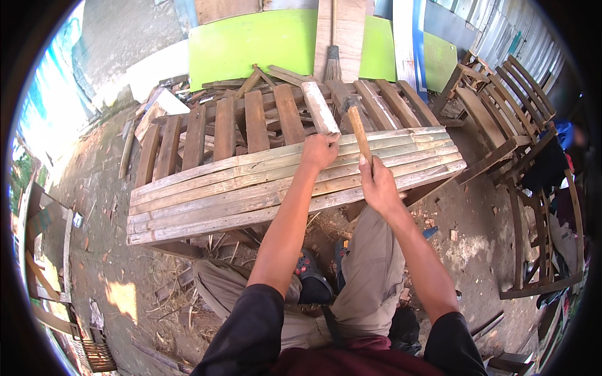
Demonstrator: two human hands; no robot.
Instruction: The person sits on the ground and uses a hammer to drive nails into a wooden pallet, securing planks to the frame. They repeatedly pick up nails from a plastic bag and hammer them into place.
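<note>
My right hand (379, 183) is wrapped round the wooden handle of a hammer (360, 131), whose dark head points away from me over the slats. Just left of it, my left hand (320, 152) has its fingers pinched together at the far edge of the bamboo strips (251, 182). Whatever is between those fingertips is too small or hidden to make out. The strips lie side by side across a wooden bench frame (256, 122) of spaced brown slats. One whitish slat (318, 106) runs away from my left fingertips.
A broom (333, 62) leans on a board behind the bench, beside bright green panels (251, 47). Wooden chair frames (495, 119) are stacked at the right. Scrap wood (251, 78) lies behind the bench. My shoes (311, 279) rest on the littered ground near its front edge.
</note>
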